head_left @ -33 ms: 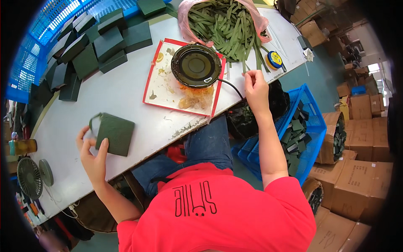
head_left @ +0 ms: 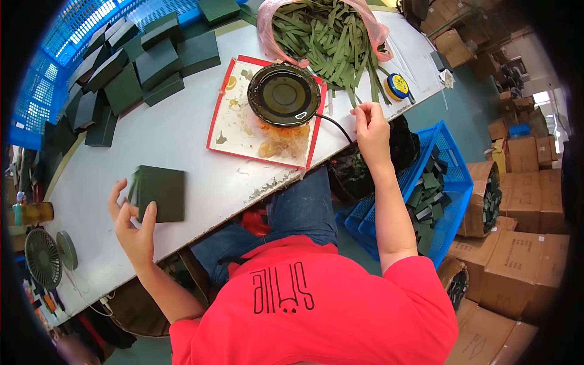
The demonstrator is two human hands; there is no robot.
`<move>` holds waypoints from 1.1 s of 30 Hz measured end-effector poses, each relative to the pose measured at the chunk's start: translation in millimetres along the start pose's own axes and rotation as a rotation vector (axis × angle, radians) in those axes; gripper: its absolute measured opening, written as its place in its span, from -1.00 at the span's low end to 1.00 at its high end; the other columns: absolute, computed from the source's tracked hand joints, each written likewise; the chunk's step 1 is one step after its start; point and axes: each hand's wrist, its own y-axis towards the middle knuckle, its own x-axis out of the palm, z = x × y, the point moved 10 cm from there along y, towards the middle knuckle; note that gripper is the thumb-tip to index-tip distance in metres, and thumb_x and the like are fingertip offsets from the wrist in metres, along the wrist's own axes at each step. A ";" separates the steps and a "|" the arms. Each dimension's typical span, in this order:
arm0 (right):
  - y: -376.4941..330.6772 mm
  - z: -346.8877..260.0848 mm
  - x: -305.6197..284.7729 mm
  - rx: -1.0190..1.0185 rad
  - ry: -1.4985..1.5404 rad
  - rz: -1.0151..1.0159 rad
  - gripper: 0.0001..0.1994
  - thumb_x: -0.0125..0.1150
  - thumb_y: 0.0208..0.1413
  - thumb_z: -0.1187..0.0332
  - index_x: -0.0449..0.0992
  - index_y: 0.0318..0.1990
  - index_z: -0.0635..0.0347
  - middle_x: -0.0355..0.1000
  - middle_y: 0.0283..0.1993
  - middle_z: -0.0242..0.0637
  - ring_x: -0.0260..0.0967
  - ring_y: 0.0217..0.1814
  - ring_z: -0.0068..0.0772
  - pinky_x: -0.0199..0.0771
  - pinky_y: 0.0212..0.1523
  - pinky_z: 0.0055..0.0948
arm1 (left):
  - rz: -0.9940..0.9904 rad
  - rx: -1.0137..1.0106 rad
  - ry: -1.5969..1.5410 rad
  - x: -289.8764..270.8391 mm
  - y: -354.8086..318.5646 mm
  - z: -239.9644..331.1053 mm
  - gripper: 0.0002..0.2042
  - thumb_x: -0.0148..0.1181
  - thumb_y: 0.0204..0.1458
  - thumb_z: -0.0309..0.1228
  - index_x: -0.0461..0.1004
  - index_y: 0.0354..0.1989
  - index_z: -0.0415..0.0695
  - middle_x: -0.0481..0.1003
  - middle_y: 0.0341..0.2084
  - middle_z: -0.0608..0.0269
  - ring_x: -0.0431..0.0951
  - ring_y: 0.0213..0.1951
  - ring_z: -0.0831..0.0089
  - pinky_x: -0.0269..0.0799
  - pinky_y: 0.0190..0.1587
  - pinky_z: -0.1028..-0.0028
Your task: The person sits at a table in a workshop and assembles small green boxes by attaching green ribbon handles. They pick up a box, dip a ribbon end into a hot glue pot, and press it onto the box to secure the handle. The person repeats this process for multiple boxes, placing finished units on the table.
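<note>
A dark green box (head_left: 163, 193) stands at the table's left front, with a squared face toward me. My left hand (head_left: 134, 225) holds it by its left side: the thumb lies on the near face and the other fingers curl beside the left edge. Farther right, my right hand (head_left: 372, 128) is closed in a pinch, thumb against fingertips, beside the hanging ends of green strips (head_left: 331, 45). Whether a strip end lies between those fingertips is hidden. The strips spill from a pink plastic bag (head_left: 368, 17).
A round dark pot (head_left: 284, 91) of glossy liquid sits on a red-rimmed, stained board (head_left: 234, 137), its cable running right. Several green boxes (head_left: 157, 64) are piled back left by a blue crate (head_left: 58, 67). A yellow-blue tin (head_left: 397, 86) and a fan (head_left: 42, 258) flank the table.
The green box has turned in my left hand and shifted slightly left; the strap loop on its left side no longer shows clearly. My right hand has barely moved.
</note>
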 end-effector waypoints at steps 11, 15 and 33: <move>-13.3 -17.1 -0.4 -0.100 -0.150 -0.063 -0.79 0.26 0.21 0.35 0.63 -0.15 0.35 0.54 -0.36 -0.18 0.46 -0.44 -0.53 0.45 -0.34 -0.51 | -0.480 0.172 0.394 66.6 -5.5 63.4 -0.60 0.37 -0.29 -0.64 0.41 -0.22 -0.16 0.09 0.44 -0.01 0.16 0.38 -0.04 0.06 0.34 0.11; -20.9 -12.3 -9.1 0.156 0.050 -0.018 -0.80 0.22 0.27 0.33 0.58 -0.15 0.32 0.56 -0.37 -0.22 0.39 -0.53 -0.60 0.34 -0.47 -0.54 | -0.480 0.090 0.560 68.4 -2.2 51.3 -0.28 0.50 -0.42 -0.49 0.44 0.11 -0.07 0.19 0.38 0.00 0.27 0.28 0.01 0.05 0.33 0.11; -163.3 -112.0 89.0 0.540 0.708 -0.874 -0.80 0.25 0.27 0.35 0.54 -0.08 0.30 0.61 -0.16 -0.33 0.30 -0.47 -0.88 0.27 -0.52 -0.76 | -1.090 0.281 -0.788 133.1 -63.7 133.1 0.24 0.66 -0.50 -0.14 0.06 0.46 -0.25 -0.03 0.45 -0.19 0.06 0.45 0.00 0.03 0.41 0.21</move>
